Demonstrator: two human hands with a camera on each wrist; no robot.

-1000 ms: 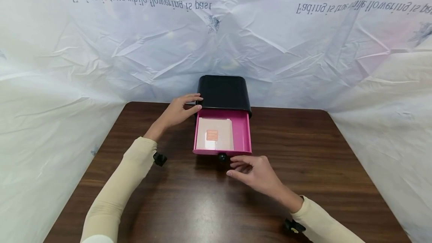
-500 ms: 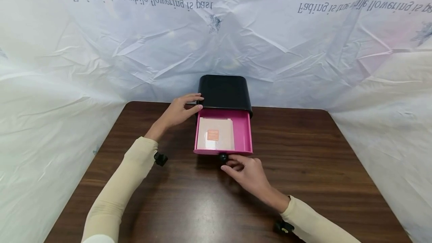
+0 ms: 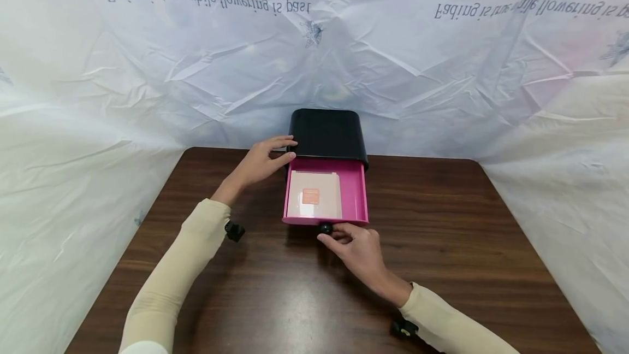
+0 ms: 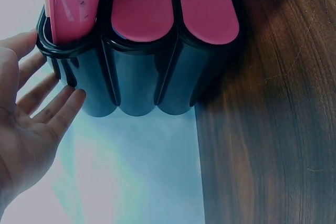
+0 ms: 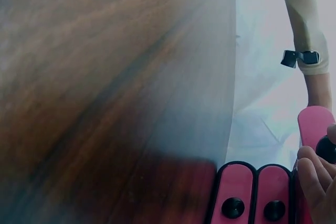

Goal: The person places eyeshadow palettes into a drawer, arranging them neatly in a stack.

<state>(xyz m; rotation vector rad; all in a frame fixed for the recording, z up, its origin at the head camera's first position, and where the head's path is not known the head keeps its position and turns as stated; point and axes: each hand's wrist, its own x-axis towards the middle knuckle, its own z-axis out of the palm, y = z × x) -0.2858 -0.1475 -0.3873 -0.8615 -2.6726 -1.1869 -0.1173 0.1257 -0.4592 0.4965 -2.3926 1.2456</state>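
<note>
Black plastic drawer cabinet (image 3: 327,133) at far edge of dark wooden worktop (image 3: 442,245). Pink drawer (image 3: 355,193) pulled out toward near side, pale paper sheet with orange square (image 3: 313,196) inside. Right hand (image 3: 356,247) grip pinched on small black round knob (image 3: 325,228) at drawer front. Left hand (image 3: 260,161) grip wide, fingers straight against cabinet's left side.

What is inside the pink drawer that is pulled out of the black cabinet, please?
The pink drawer holds a pale flat packet with a small orange label, lying along its left side. Whatever lies beneath the packet is covered, and the drawer's rear, inside the black cabinet, is hidden.
</note>
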